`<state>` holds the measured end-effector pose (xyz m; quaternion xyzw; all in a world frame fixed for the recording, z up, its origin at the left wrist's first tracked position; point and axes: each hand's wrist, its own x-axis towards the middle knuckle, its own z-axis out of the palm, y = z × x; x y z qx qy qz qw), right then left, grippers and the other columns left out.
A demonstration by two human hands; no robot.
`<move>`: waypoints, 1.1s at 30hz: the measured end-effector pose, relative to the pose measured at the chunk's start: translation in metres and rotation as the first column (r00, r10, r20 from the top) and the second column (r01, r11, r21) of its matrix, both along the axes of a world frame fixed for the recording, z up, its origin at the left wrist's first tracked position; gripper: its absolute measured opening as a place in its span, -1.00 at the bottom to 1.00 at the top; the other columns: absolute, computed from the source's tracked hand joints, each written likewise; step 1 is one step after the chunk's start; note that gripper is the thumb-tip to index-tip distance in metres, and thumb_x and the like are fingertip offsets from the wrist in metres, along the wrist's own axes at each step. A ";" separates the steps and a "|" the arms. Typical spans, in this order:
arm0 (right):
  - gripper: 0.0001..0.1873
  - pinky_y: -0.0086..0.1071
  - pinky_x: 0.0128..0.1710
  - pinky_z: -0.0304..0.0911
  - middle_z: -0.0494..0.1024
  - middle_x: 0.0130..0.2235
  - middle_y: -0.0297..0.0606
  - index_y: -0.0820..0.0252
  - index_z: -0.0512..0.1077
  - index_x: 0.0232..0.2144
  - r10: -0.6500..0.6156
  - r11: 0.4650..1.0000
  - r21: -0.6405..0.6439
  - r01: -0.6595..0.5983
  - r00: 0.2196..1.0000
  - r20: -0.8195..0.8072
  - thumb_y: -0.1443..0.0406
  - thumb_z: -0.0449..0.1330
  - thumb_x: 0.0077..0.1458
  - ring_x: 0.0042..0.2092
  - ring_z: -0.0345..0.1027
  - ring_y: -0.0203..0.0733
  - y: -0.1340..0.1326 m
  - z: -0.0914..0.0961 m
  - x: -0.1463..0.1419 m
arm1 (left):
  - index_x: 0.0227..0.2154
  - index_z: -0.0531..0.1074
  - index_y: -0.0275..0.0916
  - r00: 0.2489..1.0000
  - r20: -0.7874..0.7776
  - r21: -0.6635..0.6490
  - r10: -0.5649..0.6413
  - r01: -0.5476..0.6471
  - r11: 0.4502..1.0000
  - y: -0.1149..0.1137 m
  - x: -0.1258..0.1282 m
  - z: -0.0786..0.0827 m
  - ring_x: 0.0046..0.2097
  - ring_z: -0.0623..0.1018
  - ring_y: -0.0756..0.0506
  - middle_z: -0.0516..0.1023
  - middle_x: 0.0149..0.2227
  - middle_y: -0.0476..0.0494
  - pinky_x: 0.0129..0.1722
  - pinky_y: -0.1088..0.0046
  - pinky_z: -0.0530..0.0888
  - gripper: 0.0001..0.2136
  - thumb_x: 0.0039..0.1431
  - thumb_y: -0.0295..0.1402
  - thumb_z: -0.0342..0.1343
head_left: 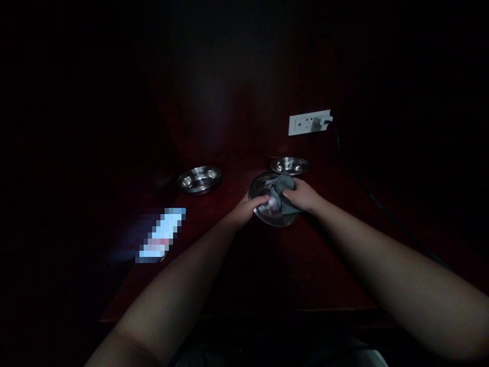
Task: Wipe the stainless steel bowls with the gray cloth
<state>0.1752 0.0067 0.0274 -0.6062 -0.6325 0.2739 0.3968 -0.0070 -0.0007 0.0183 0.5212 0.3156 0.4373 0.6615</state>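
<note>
A shiny metal bowl is held above the dark red table, its inside facing me. My left hand grips its left rim, thumb over the inside and the other fingers hidden behind. In my right hand is a bunched grey cloth, pressed against the bowl's inner right side. Part of the cloth spreads toward the bowl's middle. Behind the held bowl, a second metal bowl stands on the table. Farther left sits a stack of metal bowls.
A lit, pixelated phone-like screen lies at the table's left side. On the back wall is a white socket panel with a plug in it. A dark cable runs down the right. The table's front edge is near me.
</note>
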 end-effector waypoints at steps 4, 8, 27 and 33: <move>-0.67 -0.41 -0.33 0.29 0.53 -0.26 -0.17 0.26 0.39 -0.25 -0.006 1.000 0.007 0.005 1.000 0.014 0.33 0.11 -0.16 -0.28 0.41 -0.16 0.000 0.000 0.000 | -0.14 0.39 -0.31 1.000 0.000 -0.001 0.007 -0.007 1.000 -0.001 0.000 0.001 -0.03 0.44 -0.24 0.50 -0.12 -0.25 0.02 0.13 0.29 -0.57 -0.16 -0.34 0.23; -0.66 -0.40 -0.31 0.29 0.53 -0.25 -0.16 0.26 0.39 -0.24 0.002 1.000 0.002 -0.002 1.000 0.012 0.33 0.11 -0.17 -0.27 0.42 -0.16 0.002 -0.001 0.001 | -0.15 0.40 -0.32 1.000 0.007 -0.008 0.008 -0.008 1.000 -0.002 0.001 0.002 -0.03 0.44 -0.24 0.51 -0.13 -0.25 0.02 0.13 0.29 -0.58 -0.16 -0.35 0.23; -0.64 -0.36 -0.23 0.29 0.53 -0.25 -0.15 0.30 0.38 -0.20 0.005 0.990 0.143 -0.009 1.000 0.025 0.38 0.12 -0.16 -0.27 0.41 -0.20 -0.002 0.000 -0.002 | -0.18 0.42 -0.34 0.997 0.068 -0.045 0.024 -0.021 0.999 -0.001 0.002 0.000 -0.05 0.46 -0.23 0.53 -0.14 -0.24 0.00 0.18 0.32 -0.59 -0.18 -0.36 0.23; -0.65 -0.28 -0.17 0.29 0.52 -0.23 -0.14 0.29 0.37 -0.19 0.015 0.984 0.180 -0.017 1.000 0.010 0.36 0.14 -0.12 -0.23 0.41 -0.17 0.002 -0.004 -0.001 | -0.19 0.42 -0.34 0.997 0.066 -0.072 0.039 -0.034 0.997 0.000 0.002 -0.001 -0.07 0.48 -0.22 0.54 -0.18 -0.24 0.01 0.18 0.32 -0.61 -0.17 -0.38 0.23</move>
